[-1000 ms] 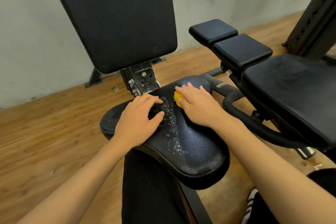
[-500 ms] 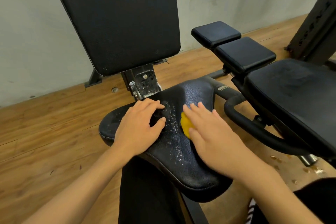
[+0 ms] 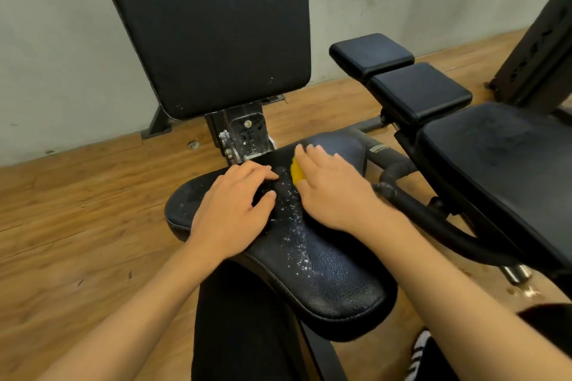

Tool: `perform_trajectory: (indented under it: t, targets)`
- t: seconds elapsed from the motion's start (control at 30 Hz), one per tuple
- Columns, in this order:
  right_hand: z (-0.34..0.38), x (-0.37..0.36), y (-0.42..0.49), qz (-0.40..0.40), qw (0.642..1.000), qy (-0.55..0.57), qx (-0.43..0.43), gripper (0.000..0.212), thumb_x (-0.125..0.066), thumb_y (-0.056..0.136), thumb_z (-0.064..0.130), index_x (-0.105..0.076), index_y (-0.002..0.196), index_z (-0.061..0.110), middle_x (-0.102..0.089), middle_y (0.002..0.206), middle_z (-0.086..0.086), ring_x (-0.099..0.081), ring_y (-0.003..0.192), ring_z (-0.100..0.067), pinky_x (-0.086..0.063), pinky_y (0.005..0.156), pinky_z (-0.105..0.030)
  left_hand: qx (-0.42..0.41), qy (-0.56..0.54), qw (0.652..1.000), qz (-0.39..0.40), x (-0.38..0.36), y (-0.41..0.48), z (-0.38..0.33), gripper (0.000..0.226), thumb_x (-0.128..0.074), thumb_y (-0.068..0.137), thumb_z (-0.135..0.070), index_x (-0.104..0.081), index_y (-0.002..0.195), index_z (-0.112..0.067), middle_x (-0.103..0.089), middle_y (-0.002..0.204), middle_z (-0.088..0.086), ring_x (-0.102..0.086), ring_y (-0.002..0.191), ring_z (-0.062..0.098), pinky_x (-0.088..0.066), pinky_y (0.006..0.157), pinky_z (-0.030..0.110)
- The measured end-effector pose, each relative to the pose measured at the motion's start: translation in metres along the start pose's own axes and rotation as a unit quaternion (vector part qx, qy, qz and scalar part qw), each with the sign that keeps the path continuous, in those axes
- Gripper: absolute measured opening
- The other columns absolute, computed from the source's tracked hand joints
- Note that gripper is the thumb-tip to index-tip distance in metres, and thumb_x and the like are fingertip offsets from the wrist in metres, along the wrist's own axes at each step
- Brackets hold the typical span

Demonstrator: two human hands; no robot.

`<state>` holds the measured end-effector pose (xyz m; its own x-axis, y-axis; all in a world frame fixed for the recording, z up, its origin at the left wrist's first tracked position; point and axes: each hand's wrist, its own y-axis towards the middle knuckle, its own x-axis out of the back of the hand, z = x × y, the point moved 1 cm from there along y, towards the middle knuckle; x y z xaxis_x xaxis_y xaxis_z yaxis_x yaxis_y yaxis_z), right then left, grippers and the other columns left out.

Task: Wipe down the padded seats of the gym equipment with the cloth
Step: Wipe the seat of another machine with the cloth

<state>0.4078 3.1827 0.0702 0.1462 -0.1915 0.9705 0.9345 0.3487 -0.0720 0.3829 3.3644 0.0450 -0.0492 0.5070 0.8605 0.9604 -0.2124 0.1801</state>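
Note:
A black padded seat lies in front of me, with white specks scattered down its middle. My right hand presses a yellow cloth flat against the seat's far part; only the cloth's left edge shows from under the fingers. My left hand rests on the seat's left half, fingers bent, holding nothing. The upright black backrest stands behind the seat.
A second bench with a long black pad and two small pads stands at the right. A black curved handle bar runs between the two benches. Wooden floor lies all around, with a pale wall behind. My dark trouser leg is below the seat.
My right hand has slid the yellow cloth from the seat's middle back up to its far end. My left hand stays in place on the left half.

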Motion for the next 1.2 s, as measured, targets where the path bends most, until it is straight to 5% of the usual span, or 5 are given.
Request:
perform_trajectory:
  t: [0.2,0.3,0.47,0.63,1.2]
  targets:
    - [0.033,0.000,-0.071,-0.042,0.997,0.006,0.067,0.068,-0.010,0.096,0.040,-0.007,0.160,0.017,-0.012,0.166,-0.002,-0.005,0.154,-0.015,-0.002,0.123,-0.032,0.027,-0.046,0.999,-0.005,0.002,0.003,-0.004,0.038,-0.044,0.094,-0.041,-0.066,0.121,-0.028,-0.060,0.126,-0.016,-0.051,0.125,0.006,-0.040,0.102,0.031]
    - [0.025,0.010,-0.065,-0.050,0.986,0.138,0.074,0.057,-0.029,0.103,0.028,-0.018,0.159,0.022,-0.021,0.164,0.005,-0.006,0.152,-0.006,0.004,0.121,-0.021,0.035,-0.084,0.996,-0.024,0.010,0.003,-0.012,0.023,-0.052,0.102,-0.029,-0.068,0.119,-0.026,-0.063,0.118,-0.014,-0.055,0.118,0.008,-0.046,0.103,0.042]
    - [-0.033,0.021,-0.033,-0.135,0.984,0.116,-0.010,0.040,-0.044,0.099,0.021,-0.055,0.138,0.016,-0.053,0.145,-0.003,-0.041,0.139,-0.018,-0.022,0.119,-0.034,0.049,-0.045,0.998,0.001,0.018,-0.003,-0.067,0.045,-0.043,0.104,-0.044,-0.057,0.141,-0.023,-0.053,0.144,-0.009,-0.043,0.137,0.010,-0.033,0.115,0.033]
    - [-0.054,0.017,0.020,-0.002,0.998,0.058,-0.018,0.050,-0.047,0.103,0.038,-0.045,0.146,0.012,-0.044,0.152,-0.010,-0.036,0.142,-0.029,-0.031,0.115,-0.046,0.114,0.050,0.980,0.155,-0.005,-0.006,-0.102,0.087,-0.030,0.100,-0.068,-0.001,0.163,-0.015,0.014,0.170,0.005,0.009,0.157,0.019,-0.004,0.125,0.035]
    - [-0.063,-0.009,0.042,0.081,0.996,-0.042,0.020,0.056,-0.025,0.107,0.035,-0.017,0.157,0.011,-0.005,0.166,-0.015,0.003,0.153,-0.035,-0.004,0.121,-0.054,0.124,0.090,0.964,0.217,-0.011,0.023,-0.091,0.091,-0.032,0.103,-0.062,0.004,0.160,-0.001,0.020,0.168,0.016,0.014,0.156,0.023,0.002,0.125,0.033]
